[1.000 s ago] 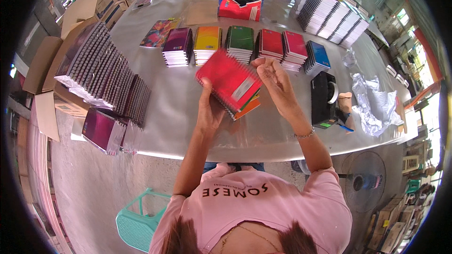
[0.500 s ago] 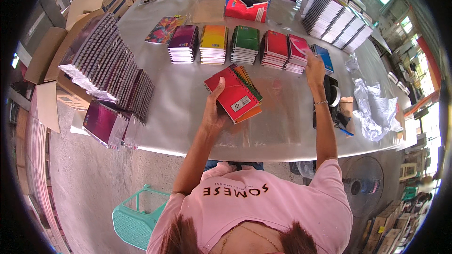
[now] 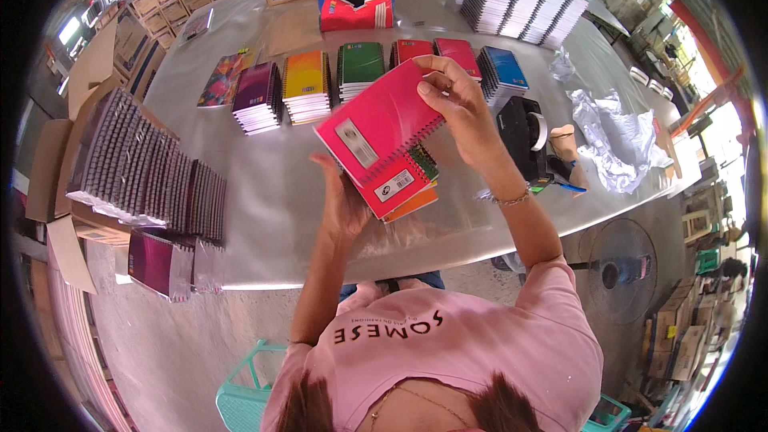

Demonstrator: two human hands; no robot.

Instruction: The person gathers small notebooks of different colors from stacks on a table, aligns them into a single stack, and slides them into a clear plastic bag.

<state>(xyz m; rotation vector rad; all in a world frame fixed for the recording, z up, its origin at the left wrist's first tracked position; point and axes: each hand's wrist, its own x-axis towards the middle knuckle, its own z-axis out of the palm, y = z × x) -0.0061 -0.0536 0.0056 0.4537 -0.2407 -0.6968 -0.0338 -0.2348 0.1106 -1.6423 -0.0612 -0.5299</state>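
Observation:
A pink spiral notebook (image 3: 374, 116) is pinched at its upper corner between the thumb and fingers of my right hand (image 3: 466, 112). It lies tilted over a small fanned pile in my left hand (image 3: 342, 202). That pile shows a red notebook (image 3: 394, 184), a green one (image 3: 424, 162) and an orange one (image 3: 414, 204). My left thumb stands away from the pile; the fingers beneath are hidden. Beyond my hands runs a row of notebook stacks: purple (image 3: 256, 98), yellow (image 3: 306, 86), green (image 3: 360, 68), red (image 3: 410, 50), pink (image 3: 458, 56) and blue (image 3: 505, 72).
Tall piles of spiral-bound notebooks (image 3: 144, 168) stand at the left beside an open carton (image 3: 72, 152). White-paged stacks (image 3: 520, 0) rise at the far right. Crumpled plastic (image 3: 616, 140) and a black device (image 3: 522, 140) lie at right. A red-blue box (image 3: 358, 12) stands behind the row.
My right hand has come back from the pink stack with a pink notebook, now over the pile in my left hand. My left thumb has lifted off the red notebook. The view has shifted.

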